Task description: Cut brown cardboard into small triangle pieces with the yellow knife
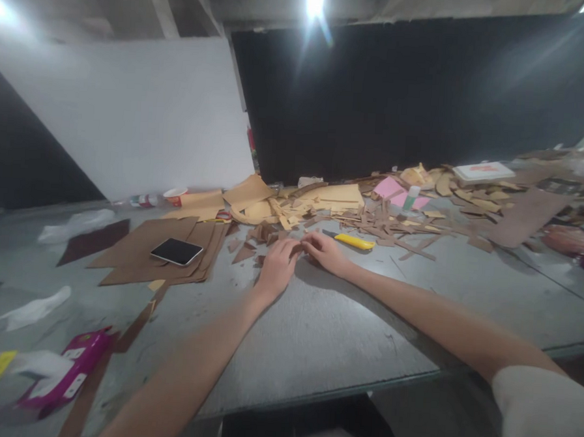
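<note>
Head view shows us our two bare hands meeting over the middle of a grey, flat-topped table (325, 337), between its near edge and the litter along its far edge. Our left hand (278, 262) has its back up and fingers bent; our right hand (325, 251) faces it with the fingers drawn in, the fingertips of both close together. We cannot tell whether they pinch anything, as the fingers hide what is between them. Small, flat, angular brown scraps of card-like sheet (264, 233) lie just beside the left hand, toward the table's far edge. We judge them light and thin, stiff enough to keep their shape, yet liable to crease at the pointed corners; whether they are card or leather, we cannot tell. A thumb-and-fingertip hold on a broad side seems best, well away from the points. Being flat, they may be awkward to lift without a raised edge. Just beyond the right hand lies a yellow-handled utility knife (355, 241), whose blade end calls for care.
</note>
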{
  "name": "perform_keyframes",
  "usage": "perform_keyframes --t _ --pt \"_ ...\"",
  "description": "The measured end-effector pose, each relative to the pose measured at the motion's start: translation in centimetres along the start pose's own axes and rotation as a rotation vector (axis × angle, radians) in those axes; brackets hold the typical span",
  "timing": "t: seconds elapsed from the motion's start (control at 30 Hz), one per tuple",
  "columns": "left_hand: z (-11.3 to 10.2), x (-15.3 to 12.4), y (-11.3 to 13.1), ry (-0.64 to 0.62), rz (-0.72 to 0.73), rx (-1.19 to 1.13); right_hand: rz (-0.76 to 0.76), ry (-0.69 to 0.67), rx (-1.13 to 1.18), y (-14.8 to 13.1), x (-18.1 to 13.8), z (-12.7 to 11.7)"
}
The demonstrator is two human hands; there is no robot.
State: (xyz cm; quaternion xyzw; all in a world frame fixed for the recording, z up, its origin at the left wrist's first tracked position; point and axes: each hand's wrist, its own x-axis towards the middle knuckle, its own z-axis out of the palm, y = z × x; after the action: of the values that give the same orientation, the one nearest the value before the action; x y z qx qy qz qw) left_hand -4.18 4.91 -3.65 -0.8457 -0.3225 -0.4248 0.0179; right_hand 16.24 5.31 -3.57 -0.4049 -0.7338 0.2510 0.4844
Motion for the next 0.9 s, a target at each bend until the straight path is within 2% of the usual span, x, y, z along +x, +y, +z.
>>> perform_keyframes --t 0.2,0.33,0.4,0.47,0.6,0.67,0.8,0.9 --pt "0.1 -0.1 -0.1 0.006 0.041 -0.014 0.007 -0.051 0.002 -0.6 0.0 -0.2" --pt "0.1 -0.1 -0.2 -0.009 0.051 -0.006 0.063 -0.088 0.074 -0.9 -0.1 -0.4" --pt "0.1 0.0 0.0 -0.004 0.062 0.008 0.083 -0.041 0.113 -0.8 0.0 -0.5" --pt "-0.1 0.1 0.3 0.021 0.06 0.047 0.078 0.073 0.15 -0.5 0.1 -0.8" --pt "-0.1 0.1 0.9 0.067 -0.061 0.179 0.113 0.387 0.23 1.3 0.8 -1.3" --pt "0.0 0.0 1.0 0.061 -0.145 0.219 0.188 0.478 0.294 2.2 1.2 -1.3" --pt "0.3 0.0 0.6 0.057 -0.284 0.237 0.377 0.486 0.466 3.3 1.6 -0.9" --pt "0.5 -0.1 -0.1 0.005 -0.396 0.252 0.416 0.413 0.503 3.1 1.4 -0.6"
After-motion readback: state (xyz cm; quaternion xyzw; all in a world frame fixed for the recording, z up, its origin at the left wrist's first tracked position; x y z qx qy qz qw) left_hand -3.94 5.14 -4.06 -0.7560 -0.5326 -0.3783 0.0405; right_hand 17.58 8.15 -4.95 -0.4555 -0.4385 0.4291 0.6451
